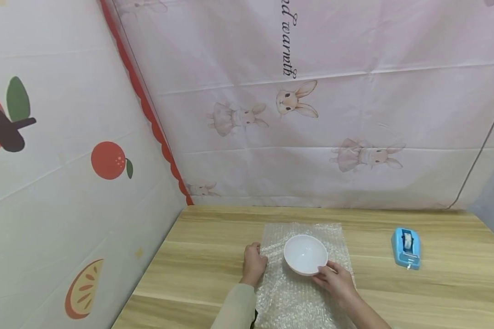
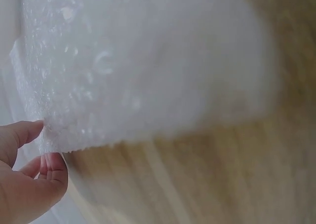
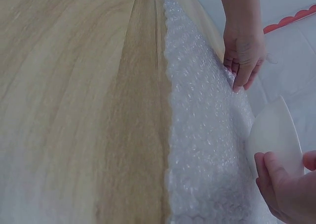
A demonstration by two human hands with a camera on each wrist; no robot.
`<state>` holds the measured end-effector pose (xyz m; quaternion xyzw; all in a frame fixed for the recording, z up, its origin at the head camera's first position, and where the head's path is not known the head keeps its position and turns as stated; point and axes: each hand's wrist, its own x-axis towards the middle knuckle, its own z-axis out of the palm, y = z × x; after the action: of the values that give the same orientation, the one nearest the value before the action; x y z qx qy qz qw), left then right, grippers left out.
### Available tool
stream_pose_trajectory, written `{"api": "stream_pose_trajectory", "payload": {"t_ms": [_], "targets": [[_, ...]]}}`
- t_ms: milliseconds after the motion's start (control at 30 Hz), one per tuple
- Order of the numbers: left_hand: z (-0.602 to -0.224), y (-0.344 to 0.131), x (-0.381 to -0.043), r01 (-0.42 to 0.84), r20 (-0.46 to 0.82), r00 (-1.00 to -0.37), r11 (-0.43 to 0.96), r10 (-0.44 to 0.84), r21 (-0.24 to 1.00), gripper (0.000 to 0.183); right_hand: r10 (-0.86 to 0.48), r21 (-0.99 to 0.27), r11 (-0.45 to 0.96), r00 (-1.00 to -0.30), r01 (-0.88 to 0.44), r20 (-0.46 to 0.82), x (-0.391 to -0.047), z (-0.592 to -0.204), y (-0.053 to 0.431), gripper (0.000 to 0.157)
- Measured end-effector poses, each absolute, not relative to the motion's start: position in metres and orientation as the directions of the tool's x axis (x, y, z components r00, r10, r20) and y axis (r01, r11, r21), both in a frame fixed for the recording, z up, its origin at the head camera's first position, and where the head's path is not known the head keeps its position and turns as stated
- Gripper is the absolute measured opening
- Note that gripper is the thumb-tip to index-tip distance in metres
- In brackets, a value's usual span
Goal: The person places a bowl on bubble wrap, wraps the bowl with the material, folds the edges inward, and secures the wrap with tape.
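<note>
A white bowl [image 1: 306, 254] is held over a sheet of bubble wrap [image 1: 290, 297] spread on the table. My right hand [image 1: 338, 281] grips the bowl at its near right rim, the thumb at the edge and the fingers against the outside. In the right wrist view the bowl [image 3: 276, 132] leans to one side, its outer wall showing. At the wrap's left edge, my left hand [image 1: 254, 266] pinches the sheet. The left wrist view shows that edge of bubble wrap [image 2: 108, 86] between thumb and fingers, raised a little from the wood.
A blue tape dispenser [image 1: 406, 249] with a roll in it stands on the wooden table [image 1: 206, 256], to the right of the wrap. Printed fabric walls [image 1: 247, 173] rise behind the table and along its left side.
</note>
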<state>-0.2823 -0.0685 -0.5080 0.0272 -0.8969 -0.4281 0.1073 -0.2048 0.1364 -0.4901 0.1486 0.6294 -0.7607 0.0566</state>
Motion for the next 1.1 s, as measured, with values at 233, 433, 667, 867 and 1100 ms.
{"api": "stream_pose_trajectory", "payload": {"t_ms": [233,433,667,867,1100], "targets": [[-0.505,-0.071,-0.283,0.019,0.142,-0.976,0.59,-0.163,0.807,0.043,0.097,-0.942,-0.207,-0.952,0.265,-0.29,-0.205,-0.492,0.137,0.057],[-0.501,-0.072,-0.285,-0.014,0.092,-0.978,0.496,-0.189,0.868,0.043,0.092,-0.942,-0.199,-0.952,0.269,-0.291,-0.206,-0.493,0.137,0.057],[-0.503,-0.072,-0.294,-0.104,-0.024,-0.977,0.381,-0.211,0.919,0.042,0.089,-0.94,-0.203,-0.951,0.274,-0.296,-0.205,-0.492,0.137,0.058],[-0.501,-0.071,-0.295,-0.117,-0.062,-0.978,0.281,-0.199,0.953,0.04,0.093,-0.941,-0.206,-0.952,0.269,-0.293,-0.205,-0.493,0.137,0.058],[-0.497,-0.067,-0.294,-0.137,-0.101,-0.974,0.168,-0.202,0.976,0.04,0.09,-0.941,-0.201,-0.951,0.273,-0.296,-0.205,-0.492,0.138,0.058]]}}
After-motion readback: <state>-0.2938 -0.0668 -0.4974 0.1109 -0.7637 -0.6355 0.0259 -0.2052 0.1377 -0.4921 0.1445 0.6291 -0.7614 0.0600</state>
